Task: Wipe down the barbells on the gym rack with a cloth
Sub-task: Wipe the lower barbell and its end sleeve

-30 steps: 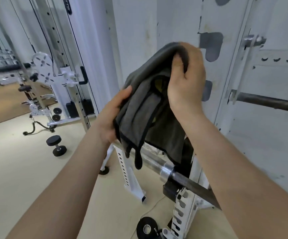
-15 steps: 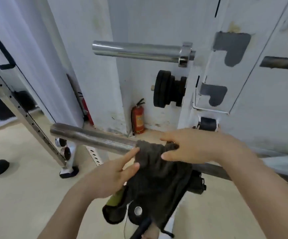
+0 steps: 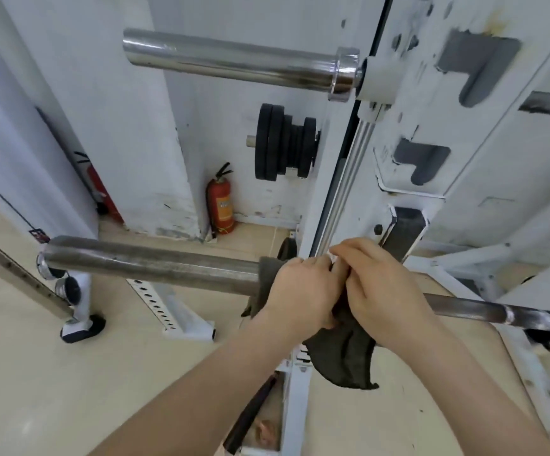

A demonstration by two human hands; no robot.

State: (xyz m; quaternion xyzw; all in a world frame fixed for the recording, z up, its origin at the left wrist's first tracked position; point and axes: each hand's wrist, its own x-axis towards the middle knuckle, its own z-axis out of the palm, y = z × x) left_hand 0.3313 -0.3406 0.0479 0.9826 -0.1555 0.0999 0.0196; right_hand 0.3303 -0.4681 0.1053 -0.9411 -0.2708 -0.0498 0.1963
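Person's body, as observed from the head view: two forearms enter from the lower edge. Both are bare from wrist to frame edge; no sleeve, cuff or glove is visible. Left hand (image 3: 300, 291) and right hand (image 3: 382, 291) are both bare. Fingernails on the right hand are short and unpainted. Elbows and upper arms fall outside the view.

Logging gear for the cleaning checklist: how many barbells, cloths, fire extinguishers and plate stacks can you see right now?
Barbells: 2, upper chrome barbell and lower dull barbell
Cloths: 1, dark cloth, wrapped on the lower bar under both hands
Fire extinguishers: 1, fire extinguisher
Plate stacks: 1, black plate stack
Total: 5
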